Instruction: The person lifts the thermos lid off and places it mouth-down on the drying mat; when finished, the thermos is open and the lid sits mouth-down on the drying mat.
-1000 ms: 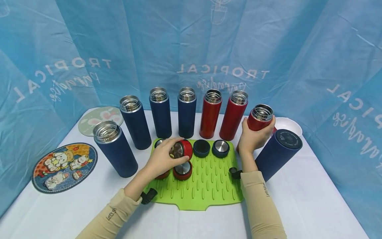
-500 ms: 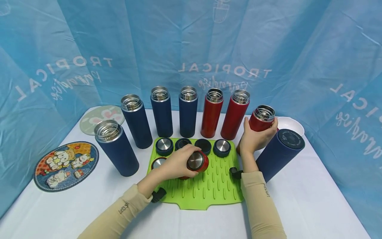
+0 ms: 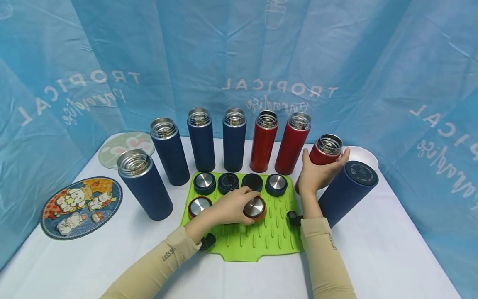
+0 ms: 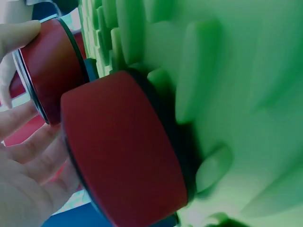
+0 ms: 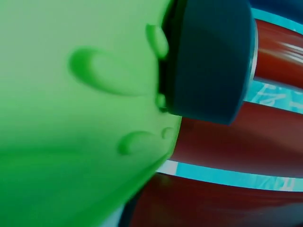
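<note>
My left hand [image 3: 235, 207] holds a red bottle lid [image 3: 255, 207], metal underside up, low over the green ridged mat [image 3: 278, 232]. In the left wrist view, thumb and fingers pinch that lid [image 4: 52, 71]. A second red lid [image 4: 123, 146] sits on the mat near the camera. Farther left on the mat is another red lid [image 3: 199, 207], partly behind the wrist. At the right, my right hand [image 3: 319, 176] is around a lidless red bottle [image 3: 324, 155], thumb and fingers on opposite sides, fingertips spread a little from its right side.
Blue lids [image 3: 276, 185] line the mat's back edge. Behind stand open blue bottles [image 3: 234, 145] and red bottles [image 3: 264, 145]. An upside-down blue bottle [image 3: 345, 195] is beside my right hand, with a white bowl [image 3: 364, 157] behind. An oval picture mat [image 3: 82, 207] lies left.
My left hand has moved right and lowered, turning the red lid from tilted to flat, metal side up. The right hand's fingers have spread slightly; its red bottle has dropped a little.
</note>
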